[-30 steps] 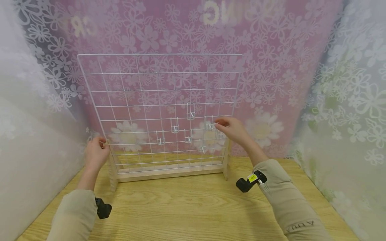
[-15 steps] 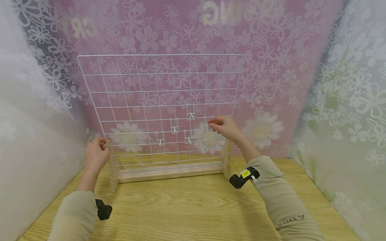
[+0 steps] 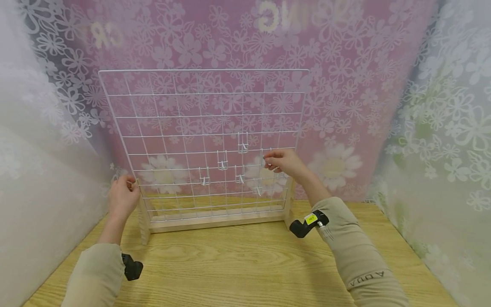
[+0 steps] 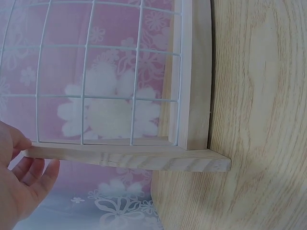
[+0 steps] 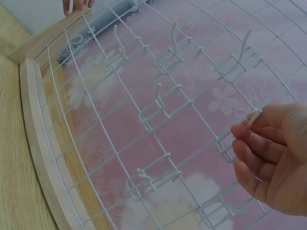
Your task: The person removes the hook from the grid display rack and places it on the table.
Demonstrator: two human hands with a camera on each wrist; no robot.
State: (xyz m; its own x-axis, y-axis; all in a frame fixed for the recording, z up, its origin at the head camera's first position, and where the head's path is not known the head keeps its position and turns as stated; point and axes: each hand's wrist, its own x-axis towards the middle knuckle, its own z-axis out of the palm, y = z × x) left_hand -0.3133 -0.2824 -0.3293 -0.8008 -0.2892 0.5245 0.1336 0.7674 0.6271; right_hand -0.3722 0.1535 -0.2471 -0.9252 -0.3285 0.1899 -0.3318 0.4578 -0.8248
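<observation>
A white wire grid panel (image 3: pixel 203 69) stands upright in a wooden stand (image 3: pixel 215 224). Several white wire hooks (image 3: pixel 222 165) hang on its lower right half, prongs toward me. My right hand (image 3: pixel 285 164) pinches the prong of one hook (image 5: pixel 255 117) between thumb and index finger; its back frame sits at the grid wires, partly hidden by the fingers. At the far left, my left hand (image 3: pixel 123 196) grips the top of the stand's left upright (image 4: pixel 144 160), thumb on one side and fingers on the other.
The stand rests on a wood-grain table (image 3: pixel 215 268). Behind it hangs a pink flowered backdrop (image 3: pixel 345 119), and pale flowered sheets (image 3: pixel 445 149) close in both sides. Black wrist cameras (image 3: pixel 132 267) are strapped over both sleeves.
My right hand has shifted left along the grid onto the hook, and its fingers have turned slightly there. The left hand stays on the upright.
</observation>
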